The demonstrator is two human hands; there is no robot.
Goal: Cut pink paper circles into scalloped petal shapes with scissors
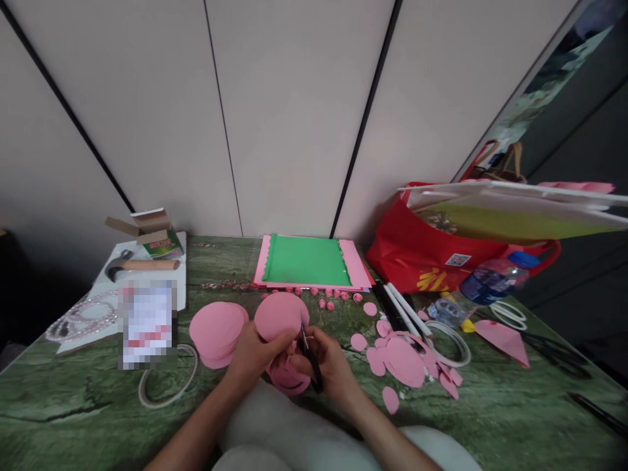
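Observation:
My left hand [255, 356] grips a round pink paper disc [279, 315], holding it upright over the green table. My right hand [330, 366] is closed round the black handles of a pair of scissors [309, 350], whose blades point up at the disc's lower edge. Below both hands lies another pink paper piece [289, 381]. A stack of pink paper circles [216, 332] rests just left of my left hand. Cut pink circles and scraps [403, 361] lie to the right.
Green and pink sheets [307, 260] lie at the back by the wall. A red bag [432, 252], water bottle [483, 281], white pens [407, 311] and tape rolls [454, 343] sit right. A hammer [140, 265], small box [154, 237], beads [81, 314] and ring [167, 379] sit left.

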